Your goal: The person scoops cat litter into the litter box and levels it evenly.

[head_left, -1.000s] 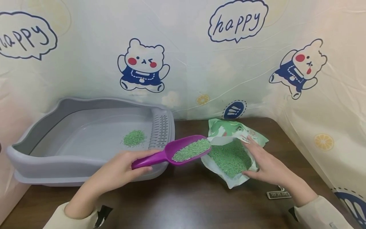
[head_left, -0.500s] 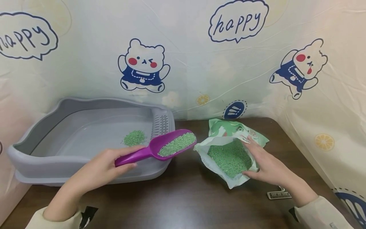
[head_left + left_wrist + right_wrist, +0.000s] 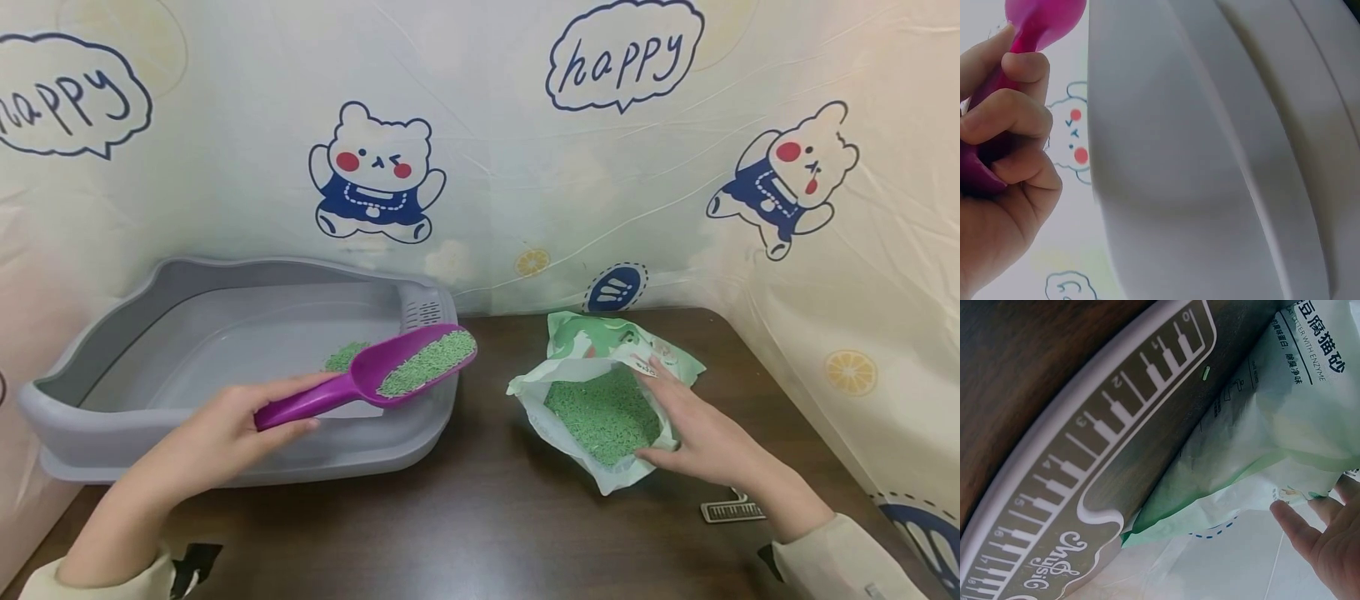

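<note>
My left hand (image 3: 213,437) grips the handle of a purple scoop (image 3: 375,367) loaded with green litter pellets (image 3: 429,364). The scoop hangs over the right front side of a grey litter box (image 3: 150,442), partly covering a small green pile (image 3: 345,357) on the box floor. In the left wrist view, curled fingers (image 3: 1016,122) wrap the handle beside the box wall. My right hand (image 3: 701,429) rests at the right rim of a litter bag (image 3: 558,450), fingers spread and fairly straight. The bag's mouth faces me, showing green pellets inside.
A piano-key ruler marked "Music" (image 3: 1094,428) lies on the dark wooden table (image 3: 495,533), near the right wrist. One loose pellet (image 3: 1206,373) lies between ruler and bag. A cartoon-print sheet (image 3: 487,167) encloses the back and sides.
My left hand has carried the loaded scoop leftward, from the bag's mouth to over the litter box's right side. The bag's left rim has sprung outward. My right hand stays put.
</note>
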Tool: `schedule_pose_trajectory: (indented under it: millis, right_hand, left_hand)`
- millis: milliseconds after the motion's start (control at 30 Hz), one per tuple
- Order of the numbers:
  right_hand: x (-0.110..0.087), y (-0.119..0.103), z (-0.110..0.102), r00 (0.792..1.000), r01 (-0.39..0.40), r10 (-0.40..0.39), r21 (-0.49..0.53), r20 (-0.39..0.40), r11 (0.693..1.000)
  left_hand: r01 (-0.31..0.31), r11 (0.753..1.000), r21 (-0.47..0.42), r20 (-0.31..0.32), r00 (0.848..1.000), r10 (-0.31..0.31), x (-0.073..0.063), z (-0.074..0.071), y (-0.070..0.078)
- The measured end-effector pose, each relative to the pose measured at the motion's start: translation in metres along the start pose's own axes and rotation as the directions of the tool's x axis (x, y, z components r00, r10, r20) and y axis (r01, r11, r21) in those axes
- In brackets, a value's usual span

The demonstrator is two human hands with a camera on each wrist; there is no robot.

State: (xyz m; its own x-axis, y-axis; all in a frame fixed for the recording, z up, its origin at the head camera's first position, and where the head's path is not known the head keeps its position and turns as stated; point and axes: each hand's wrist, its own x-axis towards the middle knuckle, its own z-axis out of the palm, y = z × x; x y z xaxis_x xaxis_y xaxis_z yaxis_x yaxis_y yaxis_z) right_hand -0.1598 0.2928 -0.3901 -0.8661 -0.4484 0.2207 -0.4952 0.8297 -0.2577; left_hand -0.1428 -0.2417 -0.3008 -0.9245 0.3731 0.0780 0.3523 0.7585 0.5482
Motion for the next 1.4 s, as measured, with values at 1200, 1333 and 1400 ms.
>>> schedule_pose_trajectory:
  millis: [1200,1333,1400]
  right_hand:
    - [0.001,0.003,0.0,0.999,0.02,-0.021,-0.023,-0.024,1.0]
    - [0.0,0.002,0.001,1.0,0.012,-0.012,-0.01,-0.015,1.0]
    - [0.0,0.002,0.001,1.0,0.006,-0.006,-0.005,-0.01,1.0]
  left_hand:
    - [0.089,0.985,0.146,-0.169,0.984,-0.064,-0.005,-0.047,-0.063]
    - [0.094,0.984,0.153,-0.17,0.983,-0.067,-0.006,-0.05,-0.069]
    - [0.11,0.981,0.163,-0.165,0.983,-0.083,-0.006,-0.053,-0.071]
